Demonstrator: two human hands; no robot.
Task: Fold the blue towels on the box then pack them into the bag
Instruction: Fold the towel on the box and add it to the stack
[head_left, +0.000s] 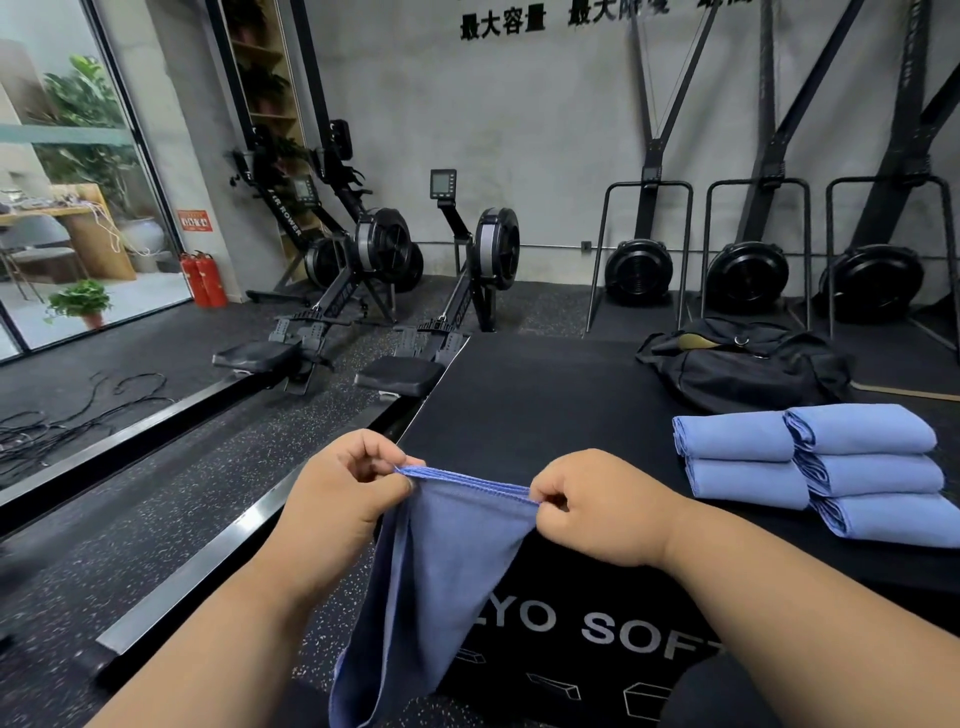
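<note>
A blue towel (441, 571) hangs in front of me over the near left corner of the black soft box (545, 405). My left hand (343, 499) pinches its top left corner and my right hand (597, 509) pinches the top right corner, with the hem stretched between them. Several folded blue towels (810, 467) lie in two stacks on the right side of the box. A black duffel bag (737, 364) sits at the far right of the box, its top partly open.
Two rowing machines (363, 291) stand on the speckled floor to the left and ahead. Ski machines (748, 270) line the back wall. A metal rail (208, 561) runs along the floor by the box. Cables (62, 415) lie at far left.
</note>
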